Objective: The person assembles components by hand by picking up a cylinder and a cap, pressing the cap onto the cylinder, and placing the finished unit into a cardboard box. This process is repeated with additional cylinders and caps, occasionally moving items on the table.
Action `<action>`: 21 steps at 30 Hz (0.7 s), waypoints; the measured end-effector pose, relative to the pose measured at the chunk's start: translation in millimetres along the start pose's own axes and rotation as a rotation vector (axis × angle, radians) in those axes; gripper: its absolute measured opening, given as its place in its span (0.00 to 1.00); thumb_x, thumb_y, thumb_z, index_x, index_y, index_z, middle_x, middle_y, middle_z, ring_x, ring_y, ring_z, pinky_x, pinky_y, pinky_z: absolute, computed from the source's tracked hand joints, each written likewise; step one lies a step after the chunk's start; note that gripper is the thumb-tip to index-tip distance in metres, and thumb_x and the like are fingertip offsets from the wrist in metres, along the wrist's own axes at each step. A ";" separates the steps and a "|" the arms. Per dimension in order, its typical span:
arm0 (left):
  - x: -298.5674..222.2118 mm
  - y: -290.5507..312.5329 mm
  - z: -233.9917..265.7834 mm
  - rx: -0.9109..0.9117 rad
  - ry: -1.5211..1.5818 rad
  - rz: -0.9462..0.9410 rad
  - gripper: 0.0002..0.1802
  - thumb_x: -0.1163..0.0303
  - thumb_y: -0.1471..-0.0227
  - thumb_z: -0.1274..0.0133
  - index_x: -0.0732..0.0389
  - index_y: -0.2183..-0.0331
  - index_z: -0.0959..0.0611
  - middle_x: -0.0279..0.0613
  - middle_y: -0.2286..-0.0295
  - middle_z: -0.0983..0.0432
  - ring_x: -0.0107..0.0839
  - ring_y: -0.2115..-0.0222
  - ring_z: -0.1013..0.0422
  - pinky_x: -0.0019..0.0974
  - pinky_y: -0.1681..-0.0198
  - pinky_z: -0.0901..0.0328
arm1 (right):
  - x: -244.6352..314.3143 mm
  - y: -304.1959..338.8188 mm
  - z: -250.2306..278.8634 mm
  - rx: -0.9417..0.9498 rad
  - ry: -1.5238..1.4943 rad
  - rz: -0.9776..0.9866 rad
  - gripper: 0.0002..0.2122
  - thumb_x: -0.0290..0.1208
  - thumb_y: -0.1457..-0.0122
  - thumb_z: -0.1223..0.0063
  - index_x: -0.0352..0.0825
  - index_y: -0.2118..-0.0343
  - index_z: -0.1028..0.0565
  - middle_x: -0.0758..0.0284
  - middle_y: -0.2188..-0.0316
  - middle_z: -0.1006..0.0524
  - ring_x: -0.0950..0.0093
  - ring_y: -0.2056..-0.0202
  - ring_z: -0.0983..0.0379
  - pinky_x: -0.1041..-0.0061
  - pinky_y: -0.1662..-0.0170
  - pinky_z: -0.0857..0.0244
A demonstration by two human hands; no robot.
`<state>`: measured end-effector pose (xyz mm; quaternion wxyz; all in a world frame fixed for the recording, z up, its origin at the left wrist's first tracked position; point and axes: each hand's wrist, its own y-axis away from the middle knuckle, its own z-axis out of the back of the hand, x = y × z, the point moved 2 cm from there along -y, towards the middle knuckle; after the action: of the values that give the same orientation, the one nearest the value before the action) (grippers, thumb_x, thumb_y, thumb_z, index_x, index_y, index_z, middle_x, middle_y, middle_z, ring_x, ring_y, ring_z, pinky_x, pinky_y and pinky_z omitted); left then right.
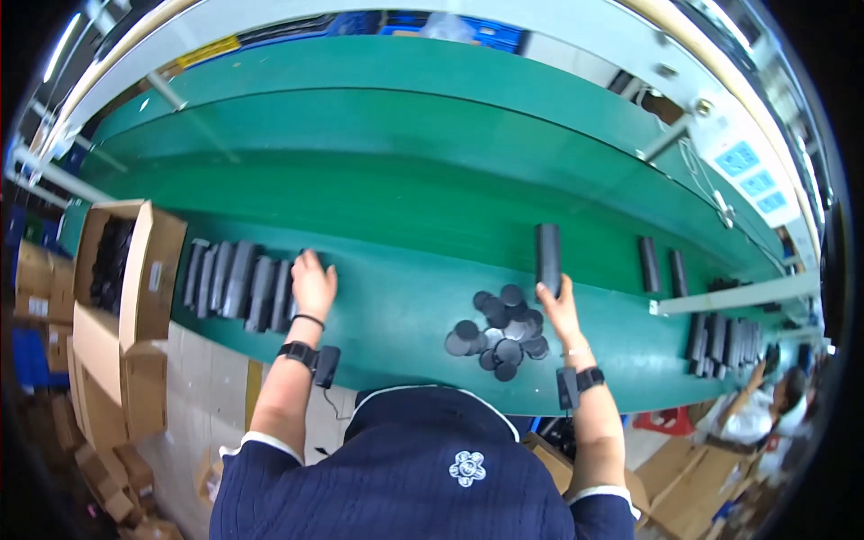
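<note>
Grip of the right hand (pixel 560 306) is closed on the near end of a dark grey, smooth, cylindrical tube (pixel 547 252), with the thumb on the left side of the tube and the fingers round its right. This tube is just beyond the far right edge of a loose pile of thin, round, dark grey discs (pixel 509 329), its length pointing away from the person; whether it touches the worktop I cannot tell.

Well to the left of the pile, the left hand (pixel 313 286) has its fingers bent and gathered downward at the right end of a row of dark grey tubes (pixel 239 279) lying side by side. The fingertips meet something dark, but I cannot tell whether that grip is clamped on a tube or only resting there.

The pile lies on a long green worktop (pixel 387 306), its discs overlapping, a few at its edges. Farther left of the pile, past the row, stands an open brown cardboard box (pixel 155 279) with dark contents. To the right of the pile, well apart from it, are two dark tubes (pixel 649 264) near each other, and farther right a second row of dark tubes (pixel 717 342), near a co-worker in a white top (pixel 749 418).
</note>
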<state>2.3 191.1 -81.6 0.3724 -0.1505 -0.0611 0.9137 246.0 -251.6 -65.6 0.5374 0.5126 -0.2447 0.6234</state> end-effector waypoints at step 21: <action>-75.0 2.7 5.0 0.638 1.044 0.031 0.47 0.78 0.61 0.34 0.55 0.43 0.42 0.44 0.58 0.27 0.34 0.54 0.31 0.39 0.51 0.35 | -14.5 -11.2 -72.8 0.107 0.918 0.404 0.11 0.37 0.51 0.40 0.37 0.67 0.22 0.64 0.62 0.28 0.62 0.54 0.36 0.59 0.51 0.42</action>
<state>49.7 136.7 -60.2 0.3668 -0.4603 0.4081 0.6979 227.5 -192.0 -107.3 0.4310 0.1549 -0.0453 0.8878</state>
